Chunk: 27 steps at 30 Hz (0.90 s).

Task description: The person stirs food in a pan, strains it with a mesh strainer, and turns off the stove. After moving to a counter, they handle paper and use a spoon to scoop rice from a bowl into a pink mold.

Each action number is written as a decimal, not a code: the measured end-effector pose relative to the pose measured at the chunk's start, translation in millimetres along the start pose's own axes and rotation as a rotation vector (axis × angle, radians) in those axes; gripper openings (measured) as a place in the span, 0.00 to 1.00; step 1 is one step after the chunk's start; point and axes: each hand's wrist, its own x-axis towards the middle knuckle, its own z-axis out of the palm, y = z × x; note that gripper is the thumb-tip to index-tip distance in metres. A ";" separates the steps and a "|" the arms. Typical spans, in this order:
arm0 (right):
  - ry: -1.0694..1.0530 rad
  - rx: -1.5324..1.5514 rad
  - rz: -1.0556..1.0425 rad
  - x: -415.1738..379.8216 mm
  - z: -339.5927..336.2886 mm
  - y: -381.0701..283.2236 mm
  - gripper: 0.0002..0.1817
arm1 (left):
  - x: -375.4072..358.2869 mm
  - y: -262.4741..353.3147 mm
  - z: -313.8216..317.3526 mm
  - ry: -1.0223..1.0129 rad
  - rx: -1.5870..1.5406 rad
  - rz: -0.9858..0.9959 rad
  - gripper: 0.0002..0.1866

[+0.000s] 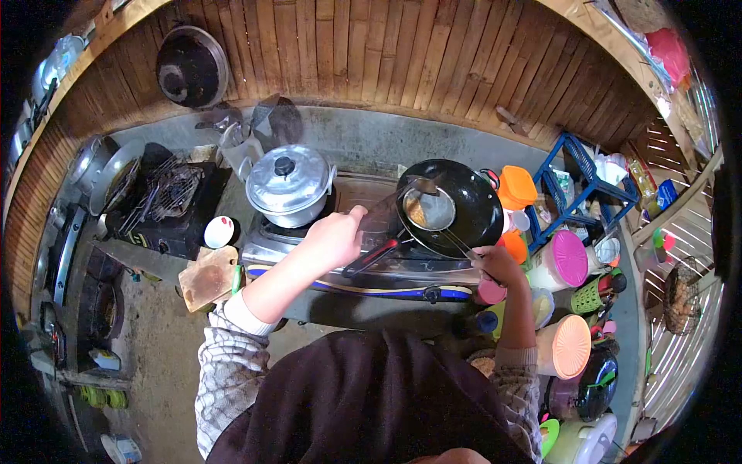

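The strainer [440, 207] is round and shallow, with fine pale metal mesh and a thin handle; golden-brown food [416, 214] lies at its left side. Position: over the glossy black wok [474, 207] on the metal stove [290, 254]. The right hand [496, 265] is closed around the strainer handle. The left hand [338, 234] is closed on the handle of a dark, flat-headed spatula [424, 185]; contact between spatula and mesh cannot be determined. Adjacent: a dull aluminium pot [289, 185], domed lid, black knob.
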 end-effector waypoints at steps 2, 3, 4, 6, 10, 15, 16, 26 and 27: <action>0.040 -0.001 -0.002 0.7 -4.3 1.8 0.10 | -0.3 -2.9 1.0 0.004 -0.010 0.006 0.18; 0.108 -0.044 -0.091 -0.4 -9.3 7.5 0.11 | -0.3 -4.4 1.8 0.004 -0.011 0.002 0.18; 0.177 -0.087 -0.180 -1.0 -13.2 10.4 0.12 | 0.2 -6.2 2.7 0.012 -0.018 0.010 0.18; 0.294 -0.150 -0.268 -8.0 -18.6 9.5 0.11 | 0.8 -9.4 5.7 0.017 -0.027 0.019 0.18; 0.506 -0.425 -0.287 8.4 -30.0 38.9 0.10 | 1.5 -11.1 8.3 0.038 -0.022 0.044 0.18; 0.441 -0.520 -0.135 21.3 -28.7 29.1 0.10 | 4.9 -9.5 7.9 0.036 -0.025 0.055 0.19; 0.332 -0.474 -0.039 24.8 -26.8 27.7 0.10 | 5.1 -8.0 6.9 0.033 -0.027 0.058 0.19; 0.079 -0.058 -0.033 10.7 29.5 -9.1 0.08 | 5.5 -8.8 5.4 0.014 -0.088 0.044 0.20; 0.078 -0.058 -0.032 9.7 28.5 -8.2 0.08 | 4.7 -8.7 4.4 0.013 -0.088 0.043 0.20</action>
